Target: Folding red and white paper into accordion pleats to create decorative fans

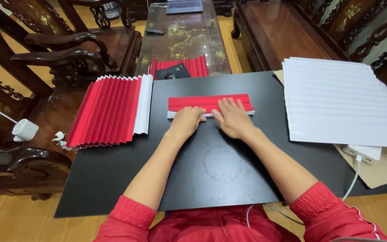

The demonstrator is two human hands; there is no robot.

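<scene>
A narrow folded strip of red paper with a white underside (202, 102) lies on a black board (202, 179) in front of me. My left hand (187, 121) is curled at the strip's near edge, fingertips pressing on it. Beside it, my right hand (233, 117) lies flat with fingers spread over the strip's right half. Both hands press the paper down; neither lifts it.
A pleated red and white sheet (110, 111) lies at the left. A stack of creased white sheets (341, 103) lies at the right, above a white charger and cable (363, 152). More pleated red paper (198, 66) and a dark pouch (172, 71) sit beyond, on a glass-topped table. Carved wooden chairs surround.
</scene>
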